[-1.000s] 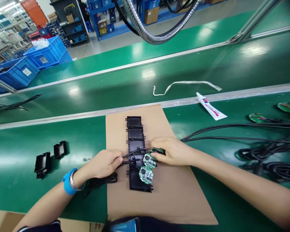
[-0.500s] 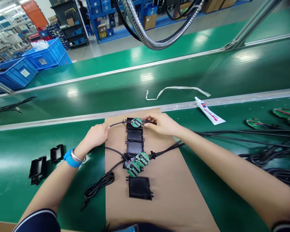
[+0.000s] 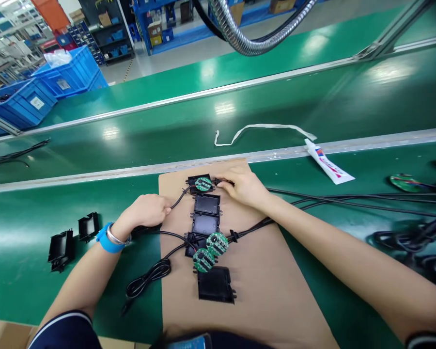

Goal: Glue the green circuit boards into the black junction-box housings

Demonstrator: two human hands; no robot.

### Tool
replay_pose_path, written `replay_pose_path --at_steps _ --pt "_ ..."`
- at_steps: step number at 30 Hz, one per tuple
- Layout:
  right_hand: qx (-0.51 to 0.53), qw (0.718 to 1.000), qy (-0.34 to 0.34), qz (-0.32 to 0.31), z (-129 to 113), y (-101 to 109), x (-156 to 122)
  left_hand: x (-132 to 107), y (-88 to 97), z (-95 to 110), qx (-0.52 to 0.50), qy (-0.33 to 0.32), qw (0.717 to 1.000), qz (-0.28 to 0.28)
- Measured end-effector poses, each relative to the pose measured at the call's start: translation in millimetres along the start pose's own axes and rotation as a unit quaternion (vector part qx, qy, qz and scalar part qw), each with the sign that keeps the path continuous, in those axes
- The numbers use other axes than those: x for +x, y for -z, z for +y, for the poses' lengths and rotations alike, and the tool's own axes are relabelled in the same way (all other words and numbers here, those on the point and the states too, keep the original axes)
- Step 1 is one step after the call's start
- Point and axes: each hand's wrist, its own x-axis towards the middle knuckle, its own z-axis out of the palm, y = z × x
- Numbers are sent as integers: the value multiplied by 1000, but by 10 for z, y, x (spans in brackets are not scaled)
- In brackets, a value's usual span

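In front of you runs a long, glossy green counter (image 3: 22, 291), and directly before you lies a flat brown cardboard sheet (image 3: 265, 291). Two blue plastic bins (image 3: 70, 72) stand at the far left. Your left hand (image 3: 147, 211), near the sheet's left edge, pinches a thin black cable (image 3: 179, 198) between thumb and fingers. Your right hand (image 3: 245, 188) reaches over the sheet's far part, its fingertips pinching a short black lead (image 3: 216, 182).

Coiled black cords (image 3: 407, 237) lie at the right, and a looped black cord (image 3: 148, 278) lies on your left, partly over the sheet's edge. A column of shallow rectangular black plastic housings (image 3: 215, 285) runs up the sheet, the nearest set slightly apart. Two open black plastic boxes (image 3: 61, 248) sit on the counter beyond your left wrist. To the right of the sheet, a white squeeze tube (image 3: 330, 162) with red and blue print lies near a narrow white strip (image 3: 261, 126).

The round green circuit board (image 3: 203, 184) between your hands sits over the farthest housing, wired on both sides. Two more round green boards (image 3: 204, 260) lie edge to edge lower in the column, partly covering a housing.
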Motion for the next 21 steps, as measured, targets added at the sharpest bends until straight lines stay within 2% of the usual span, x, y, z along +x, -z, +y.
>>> replay_pose_path --at_steps 5,9,12,14,15,17,18,21 --pt "-9 1000 16 -1 53 -87 54 -54 -17 4 27 64 996 50" --pt "-19 999 20 -20 28 -37 60 -70 -76 104 42 65 996 51" --pt "-31 999 13 -6 -230 101 -78 -211 -107 153 42 80 985 149" --pt "-5 999 31 -20 -509 203 -238 -353 -146 172 -17 13 978 209" --pt "18 997 47 -50 -653 245 -325 -421 -176 185 -68 -48 974 210" --pt "45 989 67 -122 -898 290 -491 -522 -256 226 -161 -167 959 164" --pt "52 986 68 -147 -983 289 -563 -549 -305 254 -185 -200 952 140" --pt "64 985 62 -147 -1084 204 -720 -542 -456 347 -188 -220 951 114"
